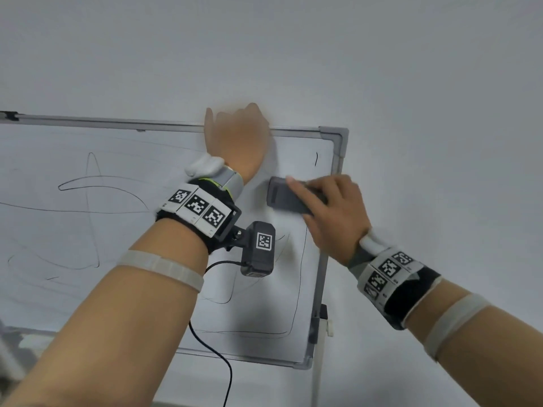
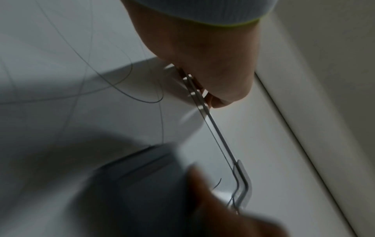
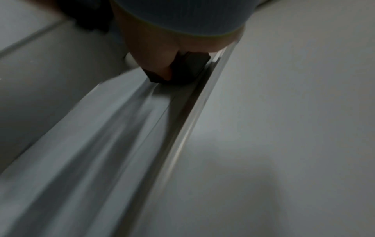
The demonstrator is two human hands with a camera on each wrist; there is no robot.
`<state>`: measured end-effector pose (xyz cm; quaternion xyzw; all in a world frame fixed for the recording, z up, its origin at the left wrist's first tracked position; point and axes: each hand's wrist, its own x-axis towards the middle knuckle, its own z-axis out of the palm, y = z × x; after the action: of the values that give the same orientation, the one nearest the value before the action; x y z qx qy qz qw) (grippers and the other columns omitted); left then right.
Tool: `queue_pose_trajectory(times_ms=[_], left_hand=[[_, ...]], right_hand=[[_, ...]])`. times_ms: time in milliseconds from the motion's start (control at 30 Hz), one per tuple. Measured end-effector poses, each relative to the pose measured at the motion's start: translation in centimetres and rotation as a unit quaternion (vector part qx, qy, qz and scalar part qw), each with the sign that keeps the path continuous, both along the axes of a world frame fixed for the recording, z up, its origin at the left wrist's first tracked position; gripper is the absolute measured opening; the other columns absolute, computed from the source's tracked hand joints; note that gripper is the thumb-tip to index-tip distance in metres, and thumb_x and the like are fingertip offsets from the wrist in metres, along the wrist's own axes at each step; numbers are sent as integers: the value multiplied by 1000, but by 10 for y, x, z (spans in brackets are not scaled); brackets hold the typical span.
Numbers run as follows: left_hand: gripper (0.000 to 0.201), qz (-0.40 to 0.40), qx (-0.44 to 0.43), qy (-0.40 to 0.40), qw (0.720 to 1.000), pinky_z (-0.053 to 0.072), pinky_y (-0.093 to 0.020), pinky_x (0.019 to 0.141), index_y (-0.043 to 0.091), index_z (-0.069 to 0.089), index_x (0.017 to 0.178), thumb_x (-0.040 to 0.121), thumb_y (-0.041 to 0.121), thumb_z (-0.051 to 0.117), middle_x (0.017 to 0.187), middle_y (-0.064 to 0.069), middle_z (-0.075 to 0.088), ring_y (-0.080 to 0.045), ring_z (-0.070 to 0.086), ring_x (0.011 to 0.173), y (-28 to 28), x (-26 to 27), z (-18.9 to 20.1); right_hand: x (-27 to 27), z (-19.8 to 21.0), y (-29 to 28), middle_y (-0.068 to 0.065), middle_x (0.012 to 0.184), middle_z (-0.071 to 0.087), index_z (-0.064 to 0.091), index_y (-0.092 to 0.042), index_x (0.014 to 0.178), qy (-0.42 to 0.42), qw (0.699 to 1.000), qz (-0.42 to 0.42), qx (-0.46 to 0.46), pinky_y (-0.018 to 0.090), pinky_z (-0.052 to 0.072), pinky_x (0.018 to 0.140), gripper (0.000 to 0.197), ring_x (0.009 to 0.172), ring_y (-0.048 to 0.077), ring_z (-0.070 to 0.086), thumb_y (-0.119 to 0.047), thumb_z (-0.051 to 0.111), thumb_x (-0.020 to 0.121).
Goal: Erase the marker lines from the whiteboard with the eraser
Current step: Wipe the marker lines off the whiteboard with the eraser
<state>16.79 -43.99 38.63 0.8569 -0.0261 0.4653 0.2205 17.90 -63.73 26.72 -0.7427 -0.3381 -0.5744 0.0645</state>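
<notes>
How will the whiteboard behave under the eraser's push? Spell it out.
The whiteboard will likely wobble or tip back: it seems stand-mounted, and the left hand grips its top frame, apparently bracing it. Its surface looks smooth, so the eraser in the right hand should glide easily.

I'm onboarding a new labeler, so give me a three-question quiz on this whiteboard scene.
1. True or false: the right hand holds the eraser.
2. The left hand grips: A) a marker B) the whiteboard's top frame edge C) nothing.
3. Near which corner does the short stray mark sit?

Key: 1 true; 2 B; 3 top right.
</notes>
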Motion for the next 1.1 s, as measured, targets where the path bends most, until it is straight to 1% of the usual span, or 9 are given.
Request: queue_pose_trajectory(times_ms=[167,400,500,633,700,800,933,1000,1100], left_hand=[[25,27,-8,-9,1000,-1,-41,124,19,55,92,93,30,32,84,4,65,-27,49,110,-4,4,0],[27,11,-20,-5,1000,-2,-38,123,17,55,93,93,30,32,85,1,66,-26,49,108,-2,5,2],[28,12,-22,-6,1000,-1,-39,123,17,55,93,92,31,31,87,2,67,-27,48,109,-1,5,1],[27,5,-21,-11,1000,-1,-38,123,17,55,93,94,30,31,88,2,65,-26,48,109,-1,2,1],[29,-6,-21,-7,1000,-1,-38,123,18,56,94,93,31,30,93,4,67,-25,47,111,2,-1,1],[26,-26,-24,-5,999,-2,-37,124,23,60,100,94,28,35,86,11,62,-20,47,115,6,-4,-3],[36,-45,-6,-27,999,-2,-39,125,30,62,113,89,20,36,100,15,61,-12,44,125,5,-9,-12],[41,-46,3,-36,998,-2,-41,125,29,61,117,87,18,36,110,13,62,-13,42,128,6,-11,-15],[45,-41,16,-42,998,-1,-42,125,27,61,121,86,20,34,115,10,60,-16,41,130,8,-13,-20]], right_hand=[[6,51,4,10,114,58,51,-18,148,-6,997,9,76,41,41,79,79,100,30,42,-13,73,72],[8,-40,2,3,116,61,47,-20,149,20,985,18,-170,38,37,83,81,94,25,45,-1,68,74],[12,12,3,4,116,65,52,-21,148,-11,992,53,-118,38,40,74,73,85,27,46,2,61,79],[11,77,1,3,117,64,53,-23,147,-48,998,30,2,35,34,76,69,89,27,40,-12,68,81],[10,56,5,3,116,65,53,-22,147,-47,998,41,-10,35,33,75,69,85,26,42,-7,66,81],[13,-29,11,2,114,67,50,-20,147,3,988,73,-132,39,40,74,70,79,27,49,4,56,81],[3,-138,3,-6,109,60,49,-26,145,68,952,70,-289,36,49,81,81,92,21,47,-6,76,71],[1,-148,2,-6,108,59,52,-27,144,72,948,75,-301,34,50,82,82,95,20,48,-8,80,69],[9,-110,12,2,106,59,46,-21,145,36,967,87,-237,38,47,73,78,89,23,46,-4,77,76]])
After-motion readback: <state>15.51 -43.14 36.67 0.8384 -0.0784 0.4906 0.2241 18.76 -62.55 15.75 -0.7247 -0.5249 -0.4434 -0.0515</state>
